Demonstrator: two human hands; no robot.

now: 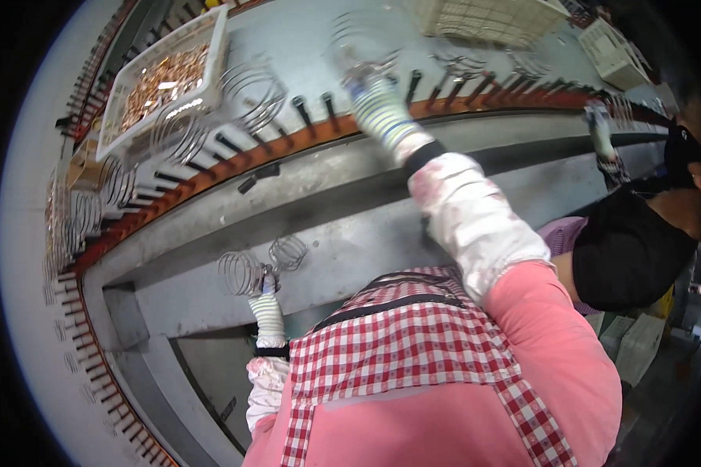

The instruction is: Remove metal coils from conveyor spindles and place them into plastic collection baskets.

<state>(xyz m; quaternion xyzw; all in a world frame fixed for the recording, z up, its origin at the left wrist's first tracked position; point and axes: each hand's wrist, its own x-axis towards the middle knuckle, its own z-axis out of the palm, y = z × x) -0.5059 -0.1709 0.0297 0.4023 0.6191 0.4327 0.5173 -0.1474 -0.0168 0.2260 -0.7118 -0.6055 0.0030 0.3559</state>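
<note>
My left hand [268, 283], in a striped glove, is low over the grey metal ledge, its fingers closed on a coiled wire piece [240, 273]. Just beyond it, a second wire coil [288, 253] lies on the ledge. Farther forward, my right hand [370, 84] reaches across the row of dark pegs [302, 110]. It is smeared by motion, and a blurred wire coil [364, 35] extends from its fingertips. More coiled wire pieces [251, 97] stand along the peg row, left of my right hand.
A white tray [220, 54] of small copper-coloured parts sits at the far left. A cream crate [491, 22] and a white box [611, 54] stand at the back. Two black pieces [258, 177] lie beside the orange-brown rail [276, 148]. A co-worker [635, 249] is close on the right.
</note>
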